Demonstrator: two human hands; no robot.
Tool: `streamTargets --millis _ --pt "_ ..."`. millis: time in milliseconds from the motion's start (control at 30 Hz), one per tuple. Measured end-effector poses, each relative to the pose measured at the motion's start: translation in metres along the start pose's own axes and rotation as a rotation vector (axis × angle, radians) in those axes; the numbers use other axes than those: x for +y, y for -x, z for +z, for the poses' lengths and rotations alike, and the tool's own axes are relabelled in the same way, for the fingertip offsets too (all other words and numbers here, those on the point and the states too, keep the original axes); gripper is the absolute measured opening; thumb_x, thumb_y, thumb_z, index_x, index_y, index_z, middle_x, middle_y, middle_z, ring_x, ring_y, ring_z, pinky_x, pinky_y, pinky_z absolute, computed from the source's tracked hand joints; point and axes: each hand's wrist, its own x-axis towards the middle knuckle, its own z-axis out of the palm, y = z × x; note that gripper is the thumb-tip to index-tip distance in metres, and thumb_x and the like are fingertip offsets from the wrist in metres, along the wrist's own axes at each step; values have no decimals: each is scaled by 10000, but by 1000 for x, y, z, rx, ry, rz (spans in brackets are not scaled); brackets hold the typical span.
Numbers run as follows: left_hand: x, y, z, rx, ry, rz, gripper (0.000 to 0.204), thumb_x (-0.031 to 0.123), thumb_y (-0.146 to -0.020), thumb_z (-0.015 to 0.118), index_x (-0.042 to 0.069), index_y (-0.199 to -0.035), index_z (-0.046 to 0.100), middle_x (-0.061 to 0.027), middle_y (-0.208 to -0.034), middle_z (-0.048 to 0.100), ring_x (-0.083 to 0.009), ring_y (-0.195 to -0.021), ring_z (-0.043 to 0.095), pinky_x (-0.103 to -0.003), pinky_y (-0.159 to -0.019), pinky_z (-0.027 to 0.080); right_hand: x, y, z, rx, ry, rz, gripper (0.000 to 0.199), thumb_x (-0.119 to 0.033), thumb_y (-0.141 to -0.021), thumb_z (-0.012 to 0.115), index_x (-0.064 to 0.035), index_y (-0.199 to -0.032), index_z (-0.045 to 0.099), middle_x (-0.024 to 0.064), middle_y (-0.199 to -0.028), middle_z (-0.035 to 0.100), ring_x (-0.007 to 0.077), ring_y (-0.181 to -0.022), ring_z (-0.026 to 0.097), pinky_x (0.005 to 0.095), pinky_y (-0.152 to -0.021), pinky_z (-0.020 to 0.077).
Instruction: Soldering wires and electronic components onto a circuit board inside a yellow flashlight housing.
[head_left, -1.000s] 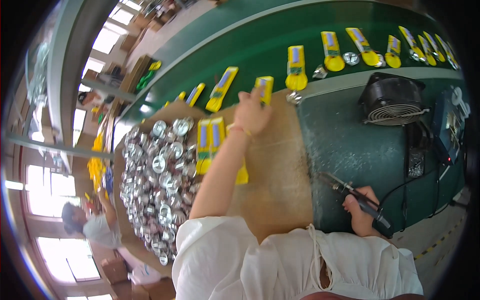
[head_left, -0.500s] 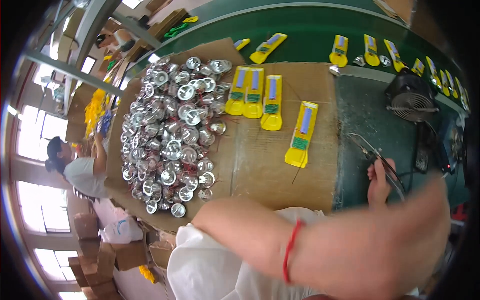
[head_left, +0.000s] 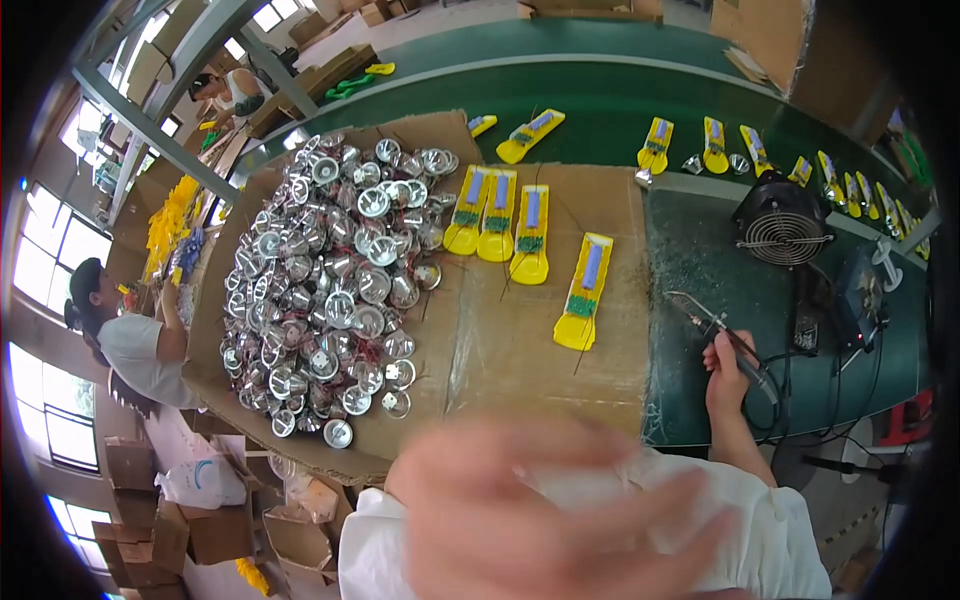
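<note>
My right hand [head_left: 728,375] is closed round the handle of a soldering iron [head_left: 712,320], whose thin metal tip points up and left over the green mat. Close in front of my body, my left hand [head_left: 560,510] is large and smeared by motion, so whether it holds anything does not show. Nearest to the iron on the cardboard lies a yellow torch half [head_left: 577,330] with a purple cell and a green circuit board. Farther left are several like it, one being another yellow torch half [head_left: 530,245]. A heap of silvery lamp reflectors [head_left: 340,260] with thin wires fills the cardboard's left side.
A black fan [head_left: 785,225] stands on the mat at the right, beside a dark box [head_left: 862,290] with cables. More yellow parts line the green conveyor [head_left: 590,75] at the back. Two people sit at the left, one a person in white [head_left: 145,345], near cardboard boxes [head_left: 215,530].
My left hand and forearm have swung back from the far right to in front of my body. The right hand keeps its hold on the soldering iron. The whole view has shifted slightly.
</note>
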Motion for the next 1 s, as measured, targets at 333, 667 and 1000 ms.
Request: streamTargets --millis 333,667,1000 --pt "-192 7 -28 -238 -1260 -372 211 356 -724 658 163 -802 691 -61 -888 625 -256 -884 547 -403 -741 429 -6 1 -3 -31 39 -4 153 -158 -810 610 -47 -780 509 39 -611 551 73 -508 485 183 -469 368" --pt "-92 88 14 -339 63 -612 136 85 -850 567 -24 -929 586 -39 -706 606 -70 -617 549 -208 -534 431 -24 9 17 -77 51 -10 124 -90 -806 598 -18 -830 501 55 -645 546 87 -530 482 195 -496 386" --pt "-91 162 17 -712 -184 -480 77 46 -743 661 -21 -755 626 -106 -748 545 -195 -630 566 -270 -556 462 -29 29 56 -376 118 94 134 -94 -767 663 -15 -822 570 27 -681 610 44 -608 543 190 -541 425"
